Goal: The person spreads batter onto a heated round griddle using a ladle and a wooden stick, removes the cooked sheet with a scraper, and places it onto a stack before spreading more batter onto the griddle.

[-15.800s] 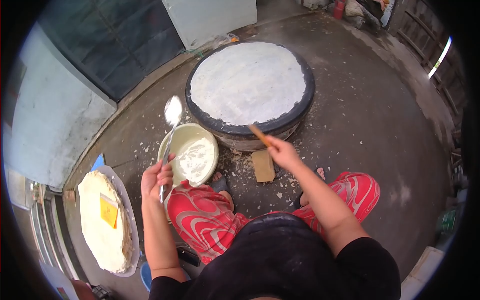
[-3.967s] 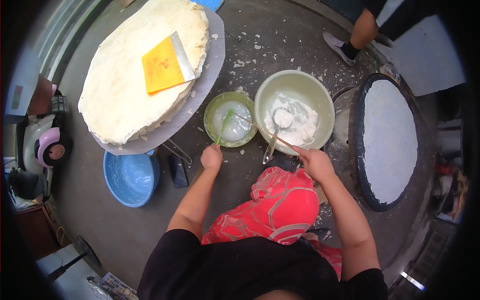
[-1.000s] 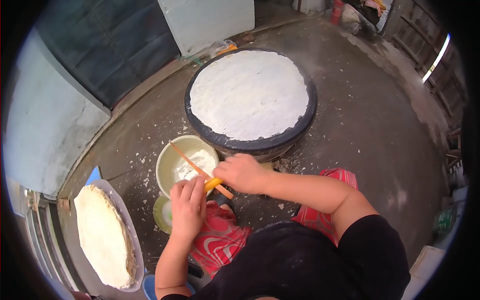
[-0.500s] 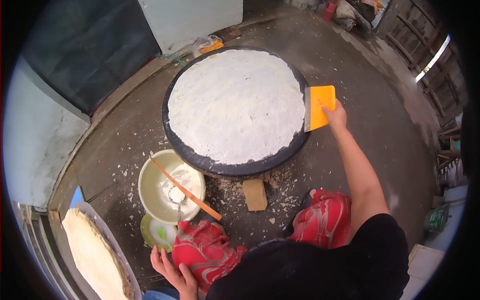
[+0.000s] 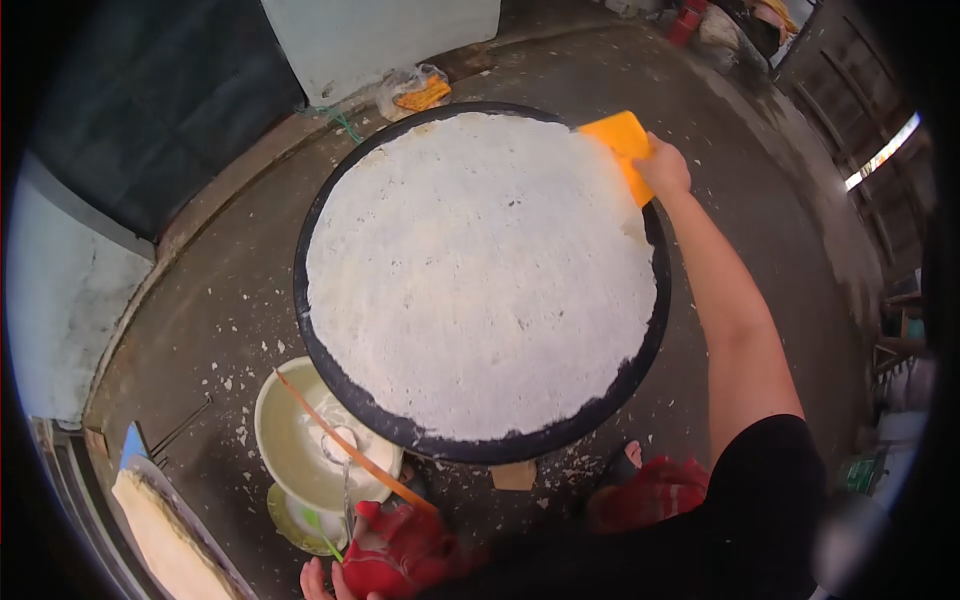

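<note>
My right hand (image 5: 663, 168) grips an orange scraper (image 5: 622, 142), its blade edge hidden or blurred against the far right rim of a large round black griddle (image 5: 656, 330). A thin white sheet of batter (image 5: 480, 270) covers most of the griddle and has small holes and a ragged border. Near the scraper the sheet's margin looks slightly browned. At the bottom edge, my left hand (image 5: 322, 582) shows only in part, fingers apart and holding nothing, beside my red-patterned knee (image 5: 395, 555).
Left of my knee stands a pale basin (image 5: 285, 440) of white batter, with a ladle (image 5: 338, 442) inside and a wooden stick (image 5: 350, 450) across it. A green bowl (image 5: 290, 525) sits below. Stacked pale sheets (image 5: 165, 535) lie at lower left. A brick (image 5: 514, 475) is under the griddle's front.
My right hand has carried the scraper up along the griddle's right rim towards the far side. The view has leaned in over the griddle. My left hand now shows less, at the bottom edge.
</note>
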Motion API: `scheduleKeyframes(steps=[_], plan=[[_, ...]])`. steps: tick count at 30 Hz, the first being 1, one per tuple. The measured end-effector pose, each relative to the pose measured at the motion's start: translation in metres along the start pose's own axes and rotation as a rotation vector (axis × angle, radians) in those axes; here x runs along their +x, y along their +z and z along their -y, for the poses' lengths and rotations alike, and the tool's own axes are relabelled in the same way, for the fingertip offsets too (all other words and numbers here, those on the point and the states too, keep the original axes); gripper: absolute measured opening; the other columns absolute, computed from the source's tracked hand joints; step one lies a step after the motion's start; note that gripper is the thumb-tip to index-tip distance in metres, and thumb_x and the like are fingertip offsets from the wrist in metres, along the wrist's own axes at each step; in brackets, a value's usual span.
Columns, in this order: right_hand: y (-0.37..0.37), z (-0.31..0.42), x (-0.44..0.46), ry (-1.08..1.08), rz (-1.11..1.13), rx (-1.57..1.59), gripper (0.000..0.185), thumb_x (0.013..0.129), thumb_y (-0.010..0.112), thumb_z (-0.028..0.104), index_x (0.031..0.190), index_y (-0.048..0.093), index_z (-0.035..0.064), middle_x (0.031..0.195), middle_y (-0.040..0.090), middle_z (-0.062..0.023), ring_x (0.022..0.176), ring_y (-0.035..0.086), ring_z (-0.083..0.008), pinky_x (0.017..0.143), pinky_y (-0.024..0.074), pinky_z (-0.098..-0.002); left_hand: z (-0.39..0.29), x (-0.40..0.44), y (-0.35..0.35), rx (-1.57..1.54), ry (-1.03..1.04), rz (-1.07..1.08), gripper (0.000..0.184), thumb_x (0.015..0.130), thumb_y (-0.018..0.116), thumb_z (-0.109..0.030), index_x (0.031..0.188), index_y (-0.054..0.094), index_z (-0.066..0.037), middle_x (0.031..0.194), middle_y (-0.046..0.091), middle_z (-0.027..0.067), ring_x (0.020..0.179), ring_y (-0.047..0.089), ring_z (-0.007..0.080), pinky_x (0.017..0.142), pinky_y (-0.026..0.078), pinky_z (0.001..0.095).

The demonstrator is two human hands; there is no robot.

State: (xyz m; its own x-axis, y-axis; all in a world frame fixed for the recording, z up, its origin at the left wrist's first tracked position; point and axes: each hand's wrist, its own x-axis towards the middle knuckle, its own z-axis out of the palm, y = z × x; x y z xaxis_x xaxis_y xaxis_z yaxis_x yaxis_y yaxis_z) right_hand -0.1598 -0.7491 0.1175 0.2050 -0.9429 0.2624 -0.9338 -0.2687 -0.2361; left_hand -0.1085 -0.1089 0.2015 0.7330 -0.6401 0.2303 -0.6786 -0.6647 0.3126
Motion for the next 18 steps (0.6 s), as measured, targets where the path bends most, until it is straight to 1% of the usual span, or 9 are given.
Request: scheduleKeyframes(steps=[1,3,4,6,7,11,13,14,18], plan=[[-0.001,0.011,0.011,-0.006,0.004,-0.005,0.036,0.078,0.059,0.025,0.112,0.052,0.0166,0.103,0.061,-0.0089,0.099,0.057,-0.0266,0.078,0.0471,-0.0408,0.0,0.006,0.003,-0.002,-0.007,0.004,0.044,0.087,0.044,-0.029,0.115,0.048,0.005,0.122,0.039,0.026,0.111,0.038,0.0418,0.093,0.031,0.0495],[-0.013,0.037,0.03,0.144,0.079,-0.063,0.041,0.078,0.057,0.024,0.119,0.049,0.0194,0.107,0.059,-0.0084,0.102,0.056,-0.0266,0.081,0.0458,-0.0403,0.002,0.016,0.008,0.026,-0.002,0.035,0.044,0.087,0.044,-0.03,0.115,0.049,0.004,0.122,0.04,0.0253,0.111,0.038,0.0417,0.093,0.031,0.0496],[-0.01,0.05,0.039,0.137,0.082,-0.058,0.041,0.078,0.057,0.024,0.119,0.049,0.0194,0.107,0.059,-0.0084,0.102,0.056,-0.0266,0.081,0.0458,-0.0403,0.005,0.021,0.01,0.03,-0.008,0.032,0.044,0.087,0.044,-0.03,0.115,0.049,0.004,0.122,0.04,0.0253,0.111,0.038,0.0417,0.093,0.031,0.0496],[-0.001,0.069,0.053,-0.011,0.174,-0.064,0.047,0.079,0.056,0.024,0.125,0.045,0.024,0.11,0.058,-0.0068,0.103,0.055,-0.0265,0.084,0.0448,-0.0396,0.008,0.027,0.015,0.016,-0.015,0.051,0.044,0.088,0.044,-0.031,0.115,0.049,0.003,0.122,0.041,0.0245,0.111,0.038,0.0413,0.092,0.031,0.0495],[0.015,0.076,0.058,-0.112,0.091,-0.065,0.048,0.079,0.054,0.021,0.126,0.044,0.0273,0.111,0.058,-0.0064,0.104,0.054,-0.0255,0.085,0.0444,-0.0391,0.006,0.035,0.015,0.028,-0.041,0.069,0.043,0.088,0.044,-0.032,0.115,0.05,0.002,0.122,0.041,0.0238,0.111,0.038,0.0407,0.092,0.032,0.0492],[0.043,0.107,0.097,-0.037,0.082,-0.074,0.051,0.078,0.055,0.019,0.126,0.044,0.0283,0.112,0.057,-0.0064,0.107,0.053,-0.0236,0.088,0.0429,-0.038,0.012,0.049,0.018,0.063,-0.066,0.076,0.044,0.088,0.044,-0.033,0.113,0.051,0.002,0.121,0.042,0.0232,0.11,0.039,0.0405,0.091,0.033,0.0489],[0.055,0.13,0.107,-0.182,0.118,0.033,0.053,0.076,0.058,0.015,0.126,0.045,0.0266,0.114,0.056,-0.0074,0.108,0.052,-0.0231,0.09,0.0412,-0.0351,0.015,0.051,0.021,0.061,-0.078,0.052,0.044,0.087,0.044,-0.034,0.112,0.053,0.001,0.119,0.044,0.0226,0.109,0.041,0.0404,0.091,0.034,0.0486],[0.061,0.145,0.111,-0.195,0.123,0.031,0.053,0.076,0.058,0.015,0.126,0.045,0.0266,0.114,0.056,-0.0074,0.108,0.052,-0.0231,0.09,0.0412,-0.0351,0.016,0.052,0.022,0.06,-0.092,0.052,0.044,0.087,0.044,-0.034,0.112,0.053,0.001,0.119,0.044,0.0226,0.109,0.041,0.0404,0.091,0.034,0.0486],[0.081,0.227,0.099,-0.558,0.144,0.208,0.053,0.072,0.063,0.004,0.121,0.051,0.0207,0.113,0.057,-0.0105,0.1,0.056,-0.0234,0.089,0.0424,-0.0313,0.023,0.053,0.019,0.059,-0.143,0.059,0.044,0.086,0.046,-0.036,0.109,0.054,0.0,0.117,0.046,0.0224,0.108,0.042,0.0407,0.09,0.035,0.0494]])
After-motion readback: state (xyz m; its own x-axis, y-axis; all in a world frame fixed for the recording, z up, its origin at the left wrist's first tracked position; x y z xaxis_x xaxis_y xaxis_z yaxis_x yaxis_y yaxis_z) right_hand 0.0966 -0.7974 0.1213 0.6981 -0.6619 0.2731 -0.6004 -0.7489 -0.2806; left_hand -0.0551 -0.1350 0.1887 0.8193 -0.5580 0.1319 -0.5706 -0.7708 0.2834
